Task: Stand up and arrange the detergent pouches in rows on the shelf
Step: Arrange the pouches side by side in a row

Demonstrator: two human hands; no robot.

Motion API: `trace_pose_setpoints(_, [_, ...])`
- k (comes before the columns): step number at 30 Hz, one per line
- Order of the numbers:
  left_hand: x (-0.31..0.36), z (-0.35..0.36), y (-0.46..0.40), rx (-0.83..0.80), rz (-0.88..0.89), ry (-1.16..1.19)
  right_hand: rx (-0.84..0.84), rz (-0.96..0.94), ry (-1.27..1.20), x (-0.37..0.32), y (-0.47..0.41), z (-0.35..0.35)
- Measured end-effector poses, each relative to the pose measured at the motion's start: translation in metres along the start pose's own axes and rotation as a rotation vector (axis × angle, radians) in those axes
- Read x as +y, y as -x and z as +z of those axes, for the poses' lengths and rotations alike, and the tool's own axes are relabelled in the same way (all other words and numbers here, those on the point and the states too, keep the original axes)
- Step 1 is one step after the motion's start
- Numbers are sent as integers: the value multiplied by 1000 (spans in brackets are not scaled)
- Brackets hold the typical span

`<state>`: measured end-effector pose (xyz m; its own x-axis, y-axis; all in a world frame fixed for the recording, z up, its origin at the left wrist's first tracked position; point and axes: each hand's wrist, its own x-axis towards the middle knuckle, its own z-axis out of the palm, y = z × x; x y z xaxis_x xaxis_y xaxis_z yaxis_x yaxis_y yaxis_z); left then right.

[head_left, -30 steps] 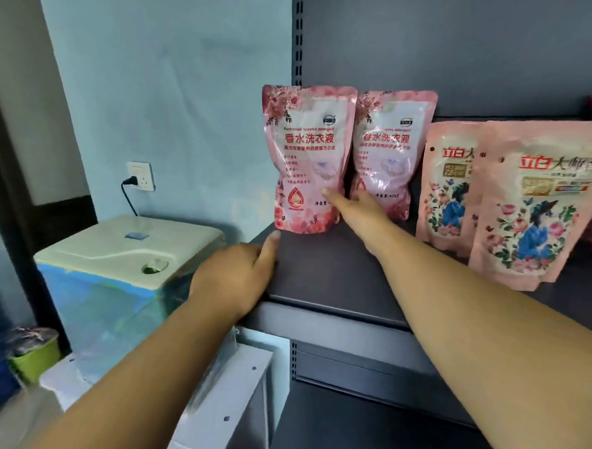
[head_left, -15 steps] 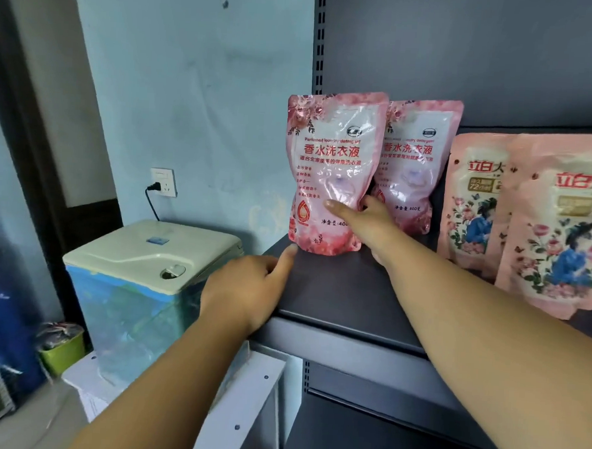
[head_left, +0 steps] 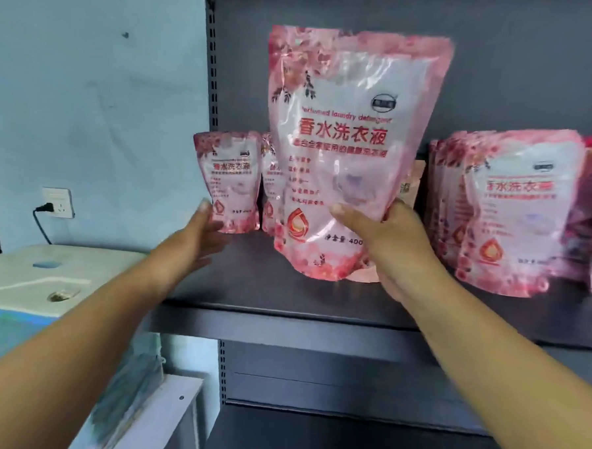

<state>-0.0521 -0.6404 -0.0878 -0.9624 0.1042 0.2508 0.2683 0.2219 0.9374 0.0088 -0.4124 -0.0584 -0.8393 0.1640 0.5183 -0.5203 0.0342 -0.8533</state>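
- Tipping is your main risk — the pouch you hold (head_left: 343,151) is tall and soft, and your right hand (head_left: 386,242) has it only by its lower right corner, so the top could flop over as you move it.
- Knocking the back row comes next: two small-looking pouches stand at the rear of the shelf (head_left: 284,292), one at about 9 o'clock from the held pouch (head_left: 228,183) and a second (head_left: 272,185) half hidden behind it. Swing the held pouch in too fast and its base will likely push them over.
- Your left hand (head_left: 201,233) sits at 9 o'clock from the held pouch, just at the rear-left pouch's lower edge; I cannot tell whether it touches. A careless sweep there could topple that one off the shelf's left end, towards the white appliance (head_left: 44,279) below.
- Crowding on the right is a lesser worry — a packed stack of pouches (head_left: 514,215) stands at 3 o'clock, close to your right wrist.
- Right hand's fingers: thumb laid across the front of the pouch, the rest curled behind it, a firm pinch on the lower part.
- Left hand's fingers: straight and loosely spread, holding nothing.
- The held pouch is upright, its base just above or barely on the shelf, near the front.
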Motion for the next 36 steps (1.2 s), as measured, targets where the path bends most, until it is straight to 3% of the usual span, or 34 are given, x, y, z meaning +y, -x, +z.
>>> trace_pose_setpoints(3, [15,51,0,-131,54,-111,87,-34,46,-16,17,-56])
trace_pose_setpoints(6, [29,98,-3,-209,114,-71,233,18,100,-13,25,-102])
trace_pose_setpoints(12, [41,159,-22,-143,154,157,351,112,89,21,21,-131])
trace_pose_setpoints(23, [31,176,-53,15,188,189,463,67,277,33,17,-136])
trace_pose_setpoints(30, [33,176,-59,-23,123,353,609,34,343,37,20,-141])
trace_pose_setpoints(33, [29,175,-63,27,74,471,629,47,359,40,20,-141])
trace_pose_setpoints(36, [26,166,-68,-33,48,462,635,47,369,40,20,-142])
